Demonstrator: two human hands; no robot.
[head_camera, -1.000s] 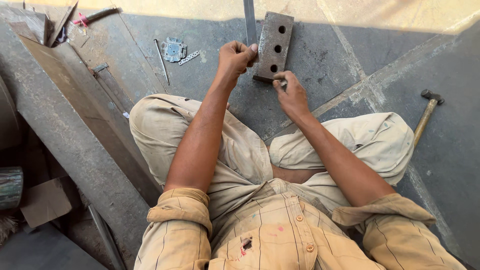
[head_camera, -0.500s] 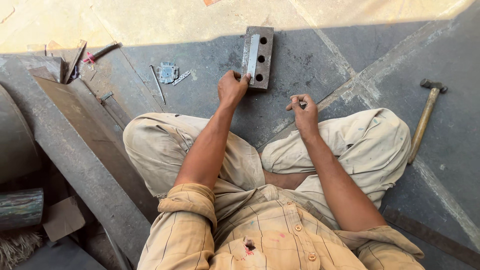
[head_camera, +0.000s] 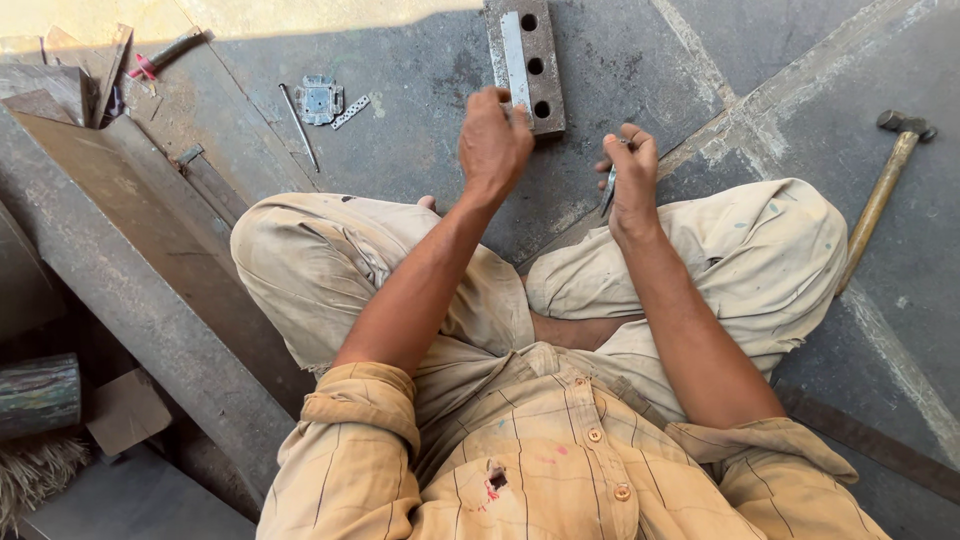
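A: On the grey floor (head_camera: 400, 150), directly ahead of the seated person's crossed legs, lies a thick rectangular grey steel block with three round holes (head_camera: 537, 75); a flat, bright metal strip (head_camera: 514, 60) rests lengthwise on its top, left of the holes.

B: And the hands, relative to that block?

A: The left hand (head_camera: 493, 145) hovers at the block's near end, fingers curled downward; whether they touch the strip or the block cannot be told. The right hand (head_camera: 630, 170), just right of the block's near corner, is closed around a small slim metal piece (head_camera: 608, 188), whose tip points down toward the knee.

B: What else surrounds the block?

A: Well right of it lies a wooden-handled hammer (head_camera: 885, 190). Left of it are a thin metal rod (head_camera: 299, 127), a small square perforated metal plate (head_camera: 322, 99), and, farther left, a red-handled tool (head_camera: 165, 55) beside long steel beams (head_camera: 120, 260).
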